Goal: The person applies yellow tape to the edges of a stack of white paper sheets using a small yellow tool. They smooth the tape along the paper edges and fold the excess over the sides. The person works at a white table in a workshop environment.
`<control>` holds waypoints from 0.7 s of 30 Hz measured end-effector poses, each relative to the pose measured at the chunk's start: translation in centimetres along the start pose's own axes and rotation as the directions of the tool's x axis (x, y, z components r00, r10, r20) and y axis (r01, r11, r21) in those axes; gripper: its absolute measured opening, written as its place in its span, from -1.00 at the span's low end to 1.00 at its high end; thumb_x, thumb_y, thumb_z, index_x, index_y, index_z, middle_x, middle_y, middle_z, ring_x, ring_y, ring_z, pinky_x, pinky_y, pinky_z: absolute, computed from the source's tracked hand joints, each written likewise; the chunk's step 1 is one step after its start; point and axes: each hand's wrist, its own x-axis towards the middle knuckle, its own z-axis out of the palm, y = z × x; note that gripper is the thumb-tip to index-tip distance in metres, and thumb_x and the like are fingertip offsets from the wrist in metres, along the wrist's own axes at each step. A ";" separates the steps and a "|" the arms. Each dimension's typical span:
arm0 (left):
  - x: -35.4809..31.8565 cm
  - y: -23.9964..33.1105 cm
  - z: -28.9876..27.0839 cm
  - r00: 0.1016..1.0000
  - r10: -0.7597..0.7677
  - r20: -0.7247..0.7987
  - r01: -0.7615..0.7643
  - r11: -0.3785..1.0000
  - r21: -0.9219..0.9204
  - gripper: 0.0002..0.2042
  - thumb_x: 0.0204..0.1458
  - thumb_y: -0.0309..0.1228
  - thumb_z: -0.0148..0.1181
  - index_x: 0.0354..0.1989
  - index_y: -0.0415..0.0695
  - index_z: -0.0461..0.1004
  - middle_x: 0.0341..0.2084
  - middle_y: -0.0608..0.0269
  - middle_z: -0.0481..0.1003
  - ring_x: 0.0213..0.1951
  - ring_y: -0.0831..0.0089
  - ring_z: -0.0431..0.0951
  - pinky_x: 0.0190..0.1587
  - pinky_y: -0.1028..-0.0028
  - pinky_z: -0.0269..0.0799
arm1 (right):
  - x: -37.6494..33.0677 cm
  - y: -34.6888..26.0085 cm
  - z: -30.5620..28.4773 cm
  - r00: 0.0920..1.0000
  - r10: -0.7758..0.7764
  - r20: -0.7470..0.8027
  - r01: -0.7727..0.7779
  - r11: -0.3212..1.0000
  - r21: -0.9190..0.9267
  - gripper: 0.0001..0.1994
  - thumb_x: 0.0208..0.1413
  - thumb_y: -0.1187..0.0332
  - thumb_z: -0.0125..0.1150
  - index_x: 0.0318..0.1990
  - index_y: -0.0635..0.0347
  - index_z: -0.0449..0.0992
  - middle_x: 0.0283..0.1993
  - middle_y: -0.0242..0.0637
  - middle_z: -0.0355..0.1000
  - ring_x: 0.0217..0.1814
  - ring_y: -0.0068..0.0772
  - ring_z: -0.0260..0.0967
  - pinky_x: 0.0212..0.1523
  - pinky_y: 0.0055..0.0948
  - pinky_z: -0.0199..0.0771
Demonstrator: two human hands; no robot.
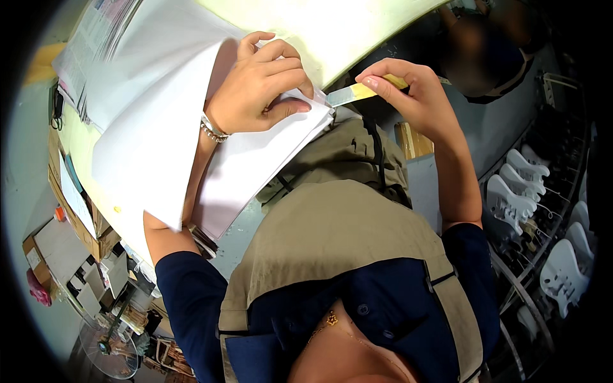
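My left hand [265, 83] lies over a stack of white paper sheets [246, 163], its fingers curled and its thumb and forefinger closed at the sheets' right corner. A large loose white sheet [150, 127] drapes over my left forearm and hides part of it. My right hand [408, 89] pinches a flat yellow strip [362, 91] between thumb and fingers. The strip's pale greyish end touches or nearly touches the paper corner; which, I cannot tell. Part of the strip is hidden behind my right fingers.
A pale table [313, 25] lies under the papers, with a pile of printed sheets [96, 45] at its far left. White guitar-shaped bodies [511, 198] hang on a rack at right. A fan [108, 345] stands lower left. Another person [482, 54] is at upper right.
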 end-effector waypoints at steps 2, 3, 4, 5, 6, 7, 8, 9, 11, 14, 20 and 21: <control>0.1 0.0 -0.1 1.000 -0.004 0.012 0.004 1.000 0.001 -0.79 -0.20 -0.36 0.45 -0.42 0.06 0.50 -0.39 0.46 0.42 -0.10 0.40 0.41 0.22 0.06 -0.04 | 0.5 0.4 -0.3 1.000 -0.008 0.002 0.008 1.000 -0.018 -0.76 0.16 0.27 0.24 -0.23 0.31 0.61 -0.43 -0.31 0.54 -0.39 -0.63 0.36 -0.34 -0.57 0.37; 0.1 0.0 -0.1 1.000 0.001 0.011 -0.001 1.000 -0.001 -0.79 -0.20 -0.36 0.44 -0.42 0.06 0.50 -0.39 0.46 0.42 -0.10 0.40 0.41 0.22 0.06 -0.04 | 0.7 0.3 -0.4 0.999 -0.020 0.025 0.021 1.000 -0.019 -0.77 0.17 0.28 0.23 -0.23 0.30 0.61 -0.43 -0.31 0.54 -0.39 -0.63 0.36 -0.33 -0.57 0.37; 0.1 0.0 -0.1 1.000 0.007 0.009 -0.007 1.000 -0.003 -0.79 -0.19 -0.36 0.44 -0.41 0.06 0.50 -0.39 0.46 0.42 -0.10 0.40 0.40 0.21 0.06 -0.04 | 1.0 0.2 -0.5 0.998 -0.032 0.048 0.033 0.999 -0.019 -0.77 0.17 0.28 0.22 -0.23 0.30 0.61 -0.42 -0.31 0.54 -0.38 -0.62 0.36 -0.32 -0.57 0.37; 0.2 -0.1 -0.1 1.000 0.013 0.007 -0.013 1.000 -0.005 -0.80 -0.19 -0.36 0.44 -0.40 0.06 0.51 -0.39 0.46 0.42 -0.10 0.40 0.40 0.21 0.06 -0.04 | 1.2 0.2 -0.6 0.997 -0.043 0.070 0.044 0.999 -0.020 -0.77 0.17 0.28 0.21 -0.23 0.30 0.61 -0.42 -0.31 0.54 -0.38 -0.62 0.36 -0.31 -0.57 0.37; 0.1 -0.2 -0.1 1.000 0.013 0.007 -0.013 1.000 0.000 -0.80 -0.18 -0.36 0.43 -0.39 0.06 0.51 -0.39 0.46 0.41 -0.10 0.40 0.40 0.21 0.06 -0.03 | 1.4 0.4 -0.5 0.994 -0.033 0.106 0.034 0.999 -0.005 -0.77 0.17 0.28 0.21 -0.23 0.30 0.61 -0.42 -0.31 0.53 -0.38 -0.61 0.36 -0.31 -0.57 0.36; 0.1 -0.2 0.0 1.000 0.012 0.006 -0.012 1.000 0.004 -0.80 -0.17 -0.36 0.43 -0.38 0.06 0.52 -0.39 0.46 0.41 -0.11 0.40 0.40 0.21 0.06 -0.03 | 1.6 0.6 -0.3 0.990 -0.024 0.141 0.023 1.000 0.009 -0.77 0.17 0.28 0.20 -0.23 0.31 0.61 -0.42 -0.31 0.53 -0.38 -0.60 0.36 -0.31 -0.56 0.36; 0.1 -0.3 0.0 1.000 0.012 0.006 -0.012 1.000 0.008 -0.80 -0.16 -0.36 0.43 -0.37 0.06 0.52 -0.39 0.46 0.41 -0.11 0.41 0.41 0.21 0.06 -0.03 | 1.8 0.7 -0.2 0.984 -0.016 0.177 0.012 1.000 0.023 -0.77 0.17 0.28 0.20 -0.24 0.31 0.61 -0.41 -0.30 0.53 -0.38 -0.60 0.36 -0.30 -0.56 0.36; 0.1 -0.3 0.1 1.000 0.010 0.007 -0.010 1.000 0.012 -0.81 -0.16 -0.35 0.42 -0.36 0.07 0.53 -0.39 0.46 0.41 -0.11 0.41 0.41 0.21 0.06 -0.03 | 1.9 0.6 -0.1 0.979 0.000 0.206 -0.007 0.999 0.034 -0.77 0.17 0.29 0.20 -0.24 0.31 0.60 -0.41 -0.30 0.52 -0.38 -0.60 0.36 -0.31 -0.56 0.36; 0.1 -0.4 0.1 1.000 0.006 0.007 -0.007 1.000 0.020 -0.81 -0.14 -0.34 0.41 -0.34 0.07 0.54 -0.39 0.45 0.41 -0.11 0.42 0.41 0.21 0.06 -0.02 | 2.3 0.3 0.1 0.964 0.030 0.266 -0.046 0.997 0.055 -0.77 0.17 0.29 0.20 -0.24 0.31 0.60 -0.41 -0.30 0.52 -0.40 -0.59 0.35 -0.32 -0.56 0.35; 0.2 -0.5 0.3 1.000 0.015 -0.006 -0.014 1.000 0.015 -0.81 -0.11 -0.30 0.40 -0.31 0.08 0.55 -0.38 0.44 0.41 -0.12 0.41 0.41 0.22 0.08 -0.02 | 2.2 0.4 1.0 0.959 0.030 0.280 -0.055 0.995 0.082 -0.80 0.19 0.31 0.18 -0.22 0.26 0.61 -0.49 -0.45 0.43 -0.47 -0.70 0.26 -0.44 -0.63 0.24; -0.1 -0.6 0.2 1.000 0.006 -0.006 -0.007 0.999 -0.035 -0.84 -0.06 -0.27 0.37 -0.31 0.07 0.55 -0.36 0.43 0.42 -0.10 0.39 0.39 0.25 0.15 -0.04 | 1.8 0.3 0.3 0.946 0.089 0.312 -0.124 0.988 0.092 -0.81 0.18 0.33 0.19 -0.23 0.29 0.61 -0.50 -0.46 0.43 -0.51 -0.71 0.23 -0.49 -0.65 0.22; -0.2 -0.6 0.2 1.000 -0.001 -0.005 0.001 0.999 -0.043 -0.84 -0.05 -0.27 0.37 -0.31 0.07 0.55 -0.36 0.43 0.42 -0.10 0.39 0.39 0.25 0.16 -0.04 | 1.6 0.0 0.5 0.944 0.113 0.311 -0.150 0.984 0.098 -0.81 0.17 0.34 0.20 -0.25 0.31 0.60 -0.49 -0.43 0.45 -0.50 -0.69 0.25 -0.48 -0.63 0.24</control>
